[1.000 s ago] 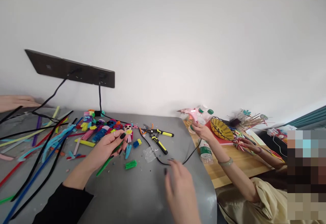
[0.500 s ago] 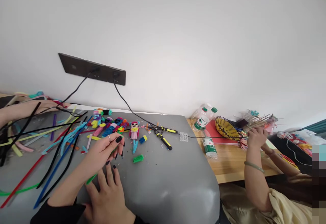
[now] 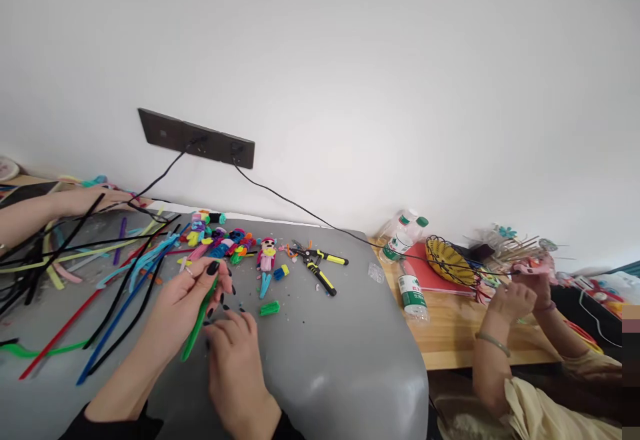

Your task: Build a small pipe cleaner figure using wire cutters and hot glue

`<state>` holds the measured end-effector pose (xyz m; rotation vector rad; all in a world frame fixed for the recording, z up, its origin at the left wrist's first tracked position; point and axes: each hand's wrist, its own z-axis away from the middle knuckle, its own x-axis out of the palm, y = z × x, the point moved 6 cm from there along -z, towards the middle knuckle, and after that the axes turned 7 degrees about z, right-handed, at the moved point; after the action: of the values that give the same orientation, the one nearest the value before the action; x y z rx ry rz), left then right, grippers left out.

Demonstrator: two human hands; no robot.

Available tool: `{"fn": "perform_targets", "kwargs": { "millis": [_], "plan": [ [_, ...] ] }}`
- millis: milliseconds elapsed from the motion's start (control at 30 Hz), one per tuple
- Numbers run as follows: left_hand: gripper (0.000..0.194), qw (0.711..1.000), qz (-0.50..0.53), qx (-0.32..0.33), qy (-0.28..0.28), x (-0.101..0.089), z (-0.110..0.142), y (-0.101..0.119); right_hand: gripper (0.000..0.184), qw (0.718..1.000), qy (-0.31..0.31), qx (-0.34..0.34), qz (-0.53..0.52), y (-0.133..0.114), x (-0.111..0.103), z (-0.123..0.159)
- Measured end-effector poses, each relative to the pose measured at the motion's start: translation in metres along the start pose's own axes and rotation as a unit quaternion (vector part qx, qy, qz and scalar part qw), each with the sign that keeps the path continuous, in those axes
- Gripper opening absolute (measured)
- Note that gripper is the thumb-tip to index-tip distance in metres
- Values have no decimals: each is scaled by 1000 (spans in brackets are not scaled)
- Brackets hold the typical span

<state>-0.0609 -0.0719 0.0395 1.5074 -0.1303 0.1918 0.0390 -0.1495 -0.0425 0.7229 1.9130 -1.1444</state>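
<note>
My left hand (image 3: pixel 173 313) is closed on a green pipe cleaner (image 3: pixel 193 337), pinched at the fingertips, its folded length hanging toward the table. Close beside it on the right, my right hand (image 3: pixel 237 357) has loosely bent fingers, with nothing visible in them; its palm is hidden. A small green pipe-cleaner bundle (image 3: pixel 270 309) lies just beyond my hands. Behind it are a little pink doll (image 3: pixel 267 259) with blue legs and a yellow-and-blue piece (image 3: pixel 282 272). Yellow-and-black wire cutters (image 3: pixel 320 272) rest with their handles apart.
Loose pipe cleaners (image 3: pixel 107 293) spread over the grey table (image 3: pixel 345 353) at left, below a co-worker's arm (image 3: pixel 60 203). Black cords run from a wall socket (image 3: pixel 200 140). At right are water bottles (image 3: pixel 413 297), a yellow basket (image 3: pixel 449 261) and another person's hands (image 3: pixel 515 300).
My right hand has risen from lying spread on the table, its fingers now bent near my left fingertips. The green pipe cleaner shows more fully. The co-worker at right has raised a pink item.
</note>
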Motion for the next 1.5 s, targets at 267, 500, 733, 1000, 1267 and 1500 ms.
{"fn": "perform_targets", "kwargs": {
  "millis": [267, 500, 733, 1000, 1267, 1500],
  "plan": [
    [67, 999, -24, 20, 21, 6, 2, -12, 60, 948, 126, 210, -204, 70, -49, 10],
    [61, 1000, -20, 10, -15, 36, 14, -28, 44, 923, -5, 170, -345, 46, -56, 13],
    [54, 999, -39, 11, -7, 46, 27, -40, 35, 954, 39, 142, -259, 42, -63, 20],
    [59, 991, 16, -50, -122, 54, 34, -40, 56, 865, -11, 201, -460, 52, -69, 25],
    [53, 991, 14, -67, -111, 54, 38, -40, 49, 839, -16, 200, -506, 46, -71, 24],
    [54, 989, -6, -73, -125, 55, 38, -37, 49, 836, 3, 217, -504, 51, -68, 22]
  ]
}}
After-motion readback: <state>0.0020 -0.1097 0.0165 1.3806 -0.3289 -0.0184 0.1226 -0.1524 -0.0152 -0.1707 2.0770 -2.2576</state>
